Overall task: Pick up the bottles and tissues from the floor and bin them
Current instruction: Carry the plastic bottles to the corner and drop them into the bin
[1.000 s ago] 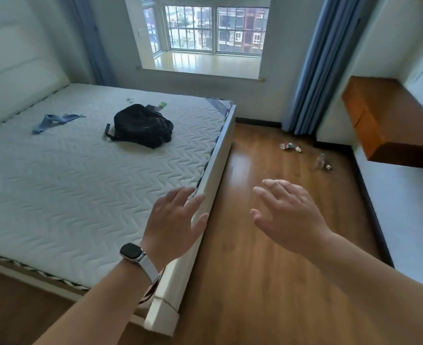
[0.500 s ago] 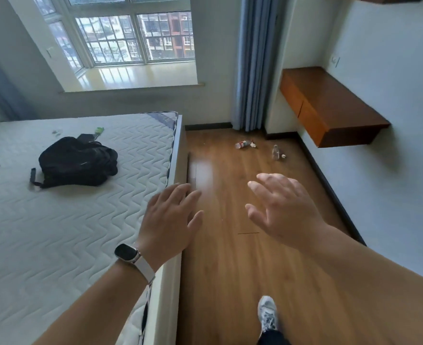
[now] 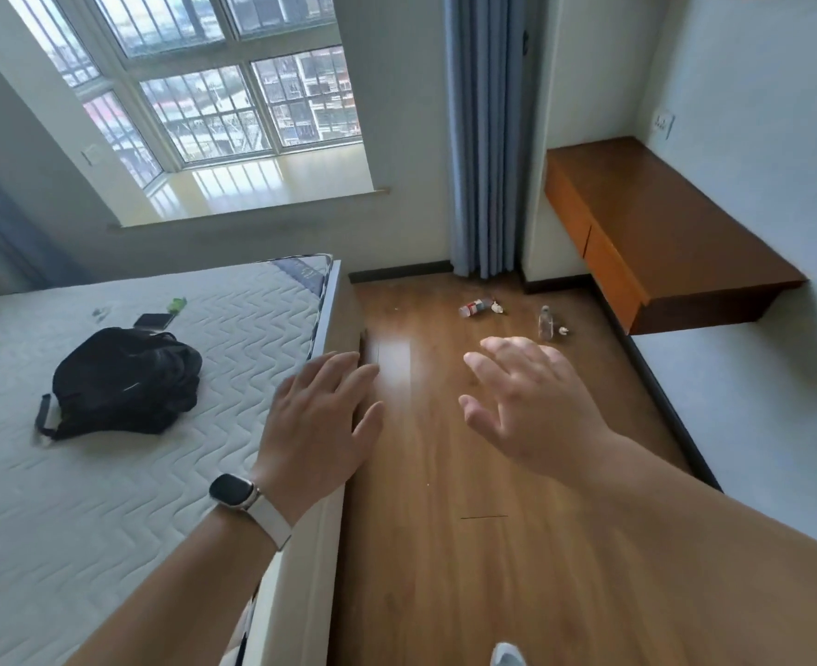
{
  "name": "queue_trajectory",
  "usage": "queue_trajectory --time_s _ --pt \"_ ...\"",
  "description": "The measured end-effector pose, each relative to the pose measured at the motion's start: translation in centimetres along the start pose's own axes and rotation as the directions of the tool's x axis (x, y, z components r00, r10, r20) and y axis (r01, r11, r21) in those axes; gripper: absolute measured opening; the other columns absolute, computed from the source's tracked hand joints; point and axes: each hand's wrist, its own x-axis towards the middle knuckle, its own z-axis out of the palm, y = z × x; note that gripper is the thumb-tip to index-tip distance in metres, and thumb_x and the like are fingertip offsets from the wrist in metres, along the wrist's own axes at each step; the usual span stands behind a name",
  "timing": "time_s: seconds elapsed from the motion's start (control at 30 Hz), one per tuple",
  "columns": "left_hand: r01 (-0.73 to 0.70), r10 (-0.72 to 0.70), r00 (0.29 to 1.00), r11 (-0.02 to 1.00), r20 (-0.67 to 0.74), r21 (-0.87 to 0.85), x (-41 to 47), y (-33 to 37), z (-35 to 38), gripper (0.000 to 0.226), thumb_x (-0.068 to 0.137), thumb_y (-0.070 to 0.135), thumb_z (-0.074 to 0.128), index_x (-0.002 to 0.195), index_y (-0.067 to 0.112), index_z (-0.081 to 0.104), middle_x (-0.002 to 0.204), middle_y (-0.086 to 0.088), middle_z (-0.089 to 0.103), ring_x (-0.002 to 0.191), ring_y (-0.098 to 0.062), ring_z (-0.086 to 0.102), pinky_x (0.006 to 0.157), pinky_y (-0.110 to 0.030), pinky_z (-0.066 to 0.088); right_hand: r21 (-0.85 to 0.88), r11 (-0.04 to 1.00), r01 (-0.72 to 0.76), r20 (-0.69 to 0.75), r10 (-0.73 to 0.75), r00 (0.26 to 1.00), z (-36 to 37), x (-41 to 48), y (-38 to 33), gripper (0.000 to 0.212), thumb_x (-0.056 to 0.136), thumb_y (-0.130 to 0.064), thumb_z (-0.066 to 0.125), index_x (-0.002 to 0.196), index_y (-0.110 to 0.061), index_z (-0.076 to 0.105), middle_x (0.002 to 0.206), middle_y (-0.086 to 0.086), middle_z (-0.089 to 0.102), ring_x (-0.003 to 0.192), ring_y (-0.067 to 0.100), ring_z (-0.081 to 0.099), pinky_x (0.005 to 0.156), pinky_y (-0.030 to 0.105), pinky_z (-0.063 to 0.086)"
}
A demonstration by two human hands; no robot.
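Far ahead on the wooden floor lies a clear bottle with a red label point(image 3: 475, 307) on its side, with a crumpled white tissue point(image 3: 496, 308) right beside it. A second clear bottle point(image 3: 545, 322) stands upright a little to the right, next to another small tissue point(image 3: 563, 331). My left hand point(image 3: 317, 418), a watch on its wrist, hovers open over the bed's edge. My right hand point(image 3: 529, 406) is open above the floor, well short of the litter. Both hands hold nothing. No bin is in view.
A bed with a bare quilted mattress point(image 3: 123, 473) fills the left, carrying a black backpack point(image 3: 123, 379). A wall-mounted wooden desk point(image 3: 656, 233) juts out at the right. Blue curtains point(image 3: 485, 137) hang by the window. A strip of floor point(image 3: 445, 545) runs between bed and wall.
The view has swung right and moved forward along the bed, so the bottles and tissues appear nearer. Both hands stay open and raised in front.
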Motion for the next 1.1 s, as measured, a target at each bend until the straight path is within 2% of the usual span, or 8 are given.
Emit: queue_trajectory --time_s 0.27,0.6,0.83,1.1 --pt "-0.029 0.029 0.999 1.000 0.034 0.009 7.8 2.5 4.2 0.045 0.090 0.045 0.046 0.123 0.020 0.062 0.126 -0.001 0.061 0.122 -0.023 0.051 0.093 -0.044 0.045 0.000 0.999 -0.042 0.039 0.042 0.998 1.0 4.3 8.1 0.051 0.089 -0.050 0.042 0.122 -0.016 0.060 0.126 0.008 0.059 0.117 0.028 0.052 0.094 0.045 0.043" --pt "-0.063 0.067 0.993 0.997 0.100 -0.044 17.4 1.4 10.8 0.046 0.089 0.048 0.046 0.125 0.022 0.060 0.131 0.000 0.059 0.125 -0.023 0.049 0.097 -0.043 0.043 -0.045 0.991 -0.127 0.112 0.131 0.985 4.3 9.9 15.2 0.051 0.089 -0.049 0.039 0.118 -0.015 0.062 0.123 0.010 0.061 0.114 0.030 0.055 0.092 0.045 0.044" --pt "-0.102 0.113 0.988 0.989 0.104 -0.103 26.8 -2.1 17.3 0.044 0.089 0.047 0.049 0.124 0.024 0.060 0.129 0.001 0.059 0.124 -0.022 0.049 0.094 -0.041 0.044 -0.124 0.973 -0.194 0.174 0.214 0.961 8.0 18.0 19.7 0.050 0.092 -0.050 0.038 0.124 -0.018 0.058 0.129 0.007 0.057 0.120 0.027 0.051 0.098 0.044 0.041" --pt "-0.130 0.146 0.983 0.982 0.112 -0.135 39.3 -9.6 23.0 0.042 0.090 0.045 0.051 0.124 0.023 0.060 0.129 0.000 0.060 0.124 -0.024 0.051 0.095 -0.043 0.045 -0.202 0.959 -0.199 0.193 0.238 0.952 11.8 32.1 23.6 0.050 0.090 -0.049 0.038 0.122 -0.016 0.059 0.126 0.008 0.058 0.116 0.028 0.052 0.095 0.043 0.043"
